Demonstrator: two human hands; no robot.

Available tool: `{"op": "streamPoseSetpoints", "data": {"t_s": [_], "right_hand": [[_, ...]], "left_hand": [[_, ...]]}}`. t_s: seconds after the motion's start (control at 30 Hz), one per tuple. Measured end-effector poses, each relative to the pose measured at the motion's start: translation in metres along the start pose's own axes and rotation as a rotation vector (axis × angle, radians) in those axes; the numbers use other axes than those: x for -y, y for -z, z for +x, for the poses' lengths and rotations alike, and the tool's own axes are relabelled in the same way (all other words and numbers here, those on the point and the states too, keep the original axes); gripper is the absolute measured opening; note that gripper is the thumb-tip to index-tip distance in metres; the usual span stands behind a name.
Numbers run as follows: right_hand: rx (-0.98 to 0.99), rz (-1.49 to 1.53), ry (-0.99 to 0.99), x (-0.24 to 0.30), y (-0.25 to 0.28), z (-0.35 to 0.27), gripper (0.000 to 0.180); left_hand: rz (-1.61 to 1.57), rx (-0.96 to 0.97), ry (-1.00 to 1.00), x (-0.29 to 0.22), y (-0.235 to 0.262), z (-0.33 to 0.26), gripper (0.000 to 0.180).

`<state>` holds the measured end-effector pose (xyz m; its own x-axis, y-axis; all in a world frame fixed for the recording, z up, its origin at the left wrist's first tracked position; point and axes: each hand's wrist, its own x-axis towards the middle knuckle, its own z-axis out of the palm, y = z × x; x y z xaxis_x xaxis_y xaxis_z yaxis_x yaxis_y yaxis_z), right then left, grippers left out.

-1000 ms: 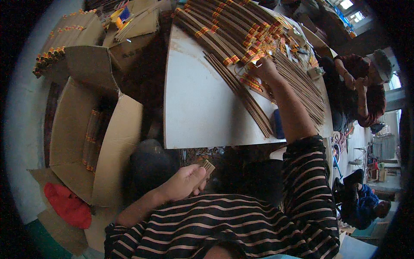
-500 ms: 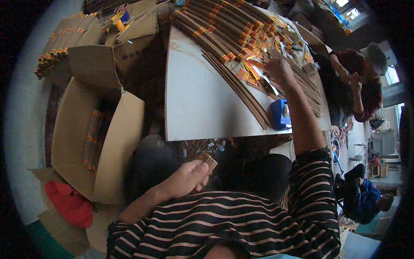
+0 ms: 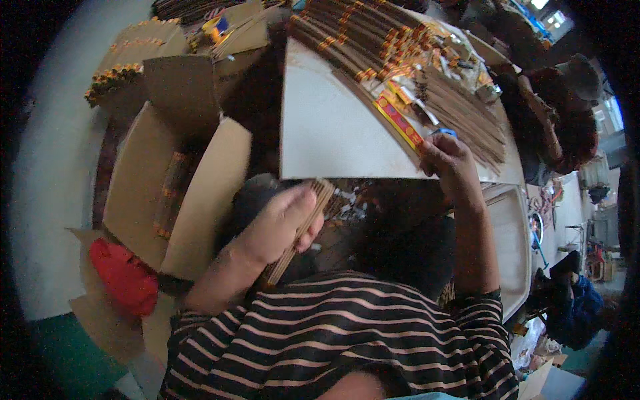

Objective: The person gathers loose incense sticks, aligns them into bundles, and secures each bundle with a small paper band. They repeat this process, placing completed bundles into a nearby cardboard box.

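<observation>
My left hand [image 3: 275, 225] is closed around a bundle of thin brown incense sticks [image 3: 323, 195], held tilted in front of my body below the table edge. Between the fingers of my right hand [image 3: 451, 159] is one end of a red and yellow paper label strip [image 3: 397, 121]. The strip stretches up and left over the white table [image 3: 327, 127]. Partly hidden behind that hand sits a blue object [image 3: 443, 132]. Loose brown sticks [image 3: 463, 110] lie beyond it, and more paper labels [image 3: 400, 93] are scattered close by.
Banded stick bundles [image 3: 343, 30] cover the far side of the table. An open cardboard box [image 3: 207, 200] with bundles inside stands at my left, near a red cloth-like item [image 3: 125, 279]. More bundles [image 3: 137, 53] are stacked behind it. Another person [image 3: 563, 127] is at the right.
My right hand has come back toward me from the label pile, with a strip now in its fingers. My left hand has risen, and more of its stick bundle shows.
</observation>
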<state>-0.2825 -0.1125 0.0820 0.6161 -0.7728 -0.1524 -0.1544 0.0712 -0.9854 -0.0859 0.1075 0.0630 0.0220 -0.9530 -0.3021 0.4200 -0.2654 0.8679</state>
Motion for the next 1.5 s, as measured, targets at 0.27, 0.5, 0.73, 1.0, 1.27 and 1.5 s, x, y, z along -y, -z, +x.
{"op": "streamPoseSetpoints", "data": {"t_s": [0.27,0.5,0.73,1.0,1.27,1.5], "right_hand": [[0.106,0.065,0.031,-0.026,-0.044,-0.096,0.017],[0.188,0.024,0.069,-0.032,-0.048,-0.126,0.015],[0.184,-0.214,0.330,-0.019,-0.060,-0.135,0.038],[0.120,-0.315,0.370,-0.011,-0.060,-0.135,0.033],[0.113,0.093,0.145,-0.026,-0.069,-0.136,0.016],[0.144,0.172,0.103,-0.016,-0.065,-0.147,0.013]], "left_hand": [[-0.045,-0.046,-0.119,-0.021,-0.042,-0.018,0.054],[0.089,0.040,-0.066,-0.013,-0.058,-0.023,0.043],[0.207,0.066,0.000,-0.010,-0.076,-0.026,0.035],[0.244,0.041,-0.017,-0.005,-0.076,-0.026,0.033],[0.277,0.023,-0.007,-0.004,-0.074,-0.028,0.031],[0.235,0.021,0.065,0.011,-0.077,-0.036,0.027]]}}
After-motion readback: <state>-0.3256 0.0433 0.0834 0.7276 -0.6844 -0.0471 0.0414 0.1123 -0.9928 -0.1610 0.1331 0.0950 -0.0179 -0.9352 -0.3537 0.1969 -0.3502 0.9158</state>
